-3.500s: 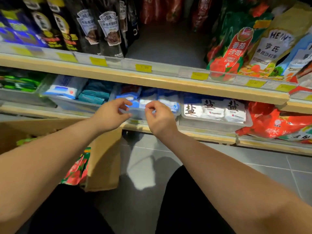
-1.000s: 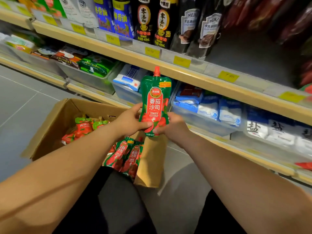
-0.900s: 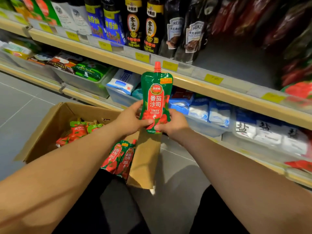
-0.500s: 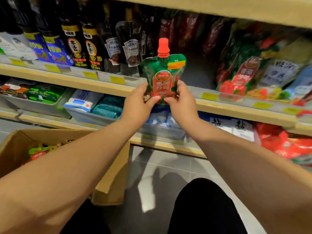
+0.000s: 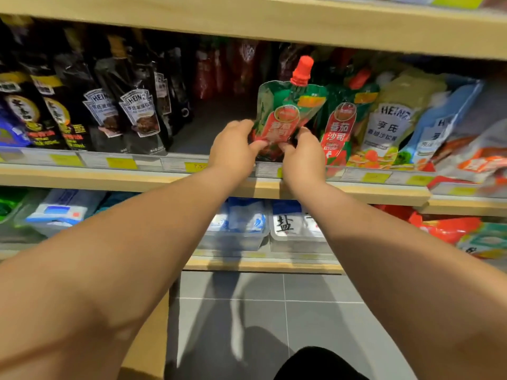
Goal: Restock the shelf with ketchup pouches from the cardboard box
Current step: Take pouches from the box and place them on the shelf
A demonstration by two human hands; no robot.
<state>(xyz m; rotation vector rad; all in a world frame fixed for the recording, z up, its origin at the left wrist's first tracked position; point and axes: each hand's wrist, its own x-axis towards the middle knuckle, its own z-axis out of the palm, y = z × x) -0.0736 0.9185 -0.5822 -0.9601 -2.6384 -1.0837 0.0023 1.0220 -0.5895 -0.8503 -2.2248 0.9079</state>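
A green and red ketchup pouch [image 5: 285, 111] with a red cap stands upright over the middle shelf [image 5: 170, 182], in the gap left of another ketchup pouch [image 5: 340, 127] standing there. My left hand [image 5: 233, 149] pinches its lower left corner and my right hand [image 5: 301, 154] pinches its lower right corner. A flap of the cardboard box [image 5: 148, 346] shows at the bottom edge; its contents are out of view.
Dark Heinz sauce pouches [image 5: 137, 116] line the shelf to the left of a bare gap [image 5: 203, 127]. Heinz dressing pouches [image 5: 389, 124] stand to the right. Below are trays of salt packets [image 5: 290, 229]. An upper shelf board [image 5: 247, 23] hangs overhead. Grey floor tiles [image 5: 274, 311] lie beneath.
Both hands have lifted the pouch from the box up and rightward into the shelf gap, next to the other ketchup pouch. The view has risen, so the box has left sight.
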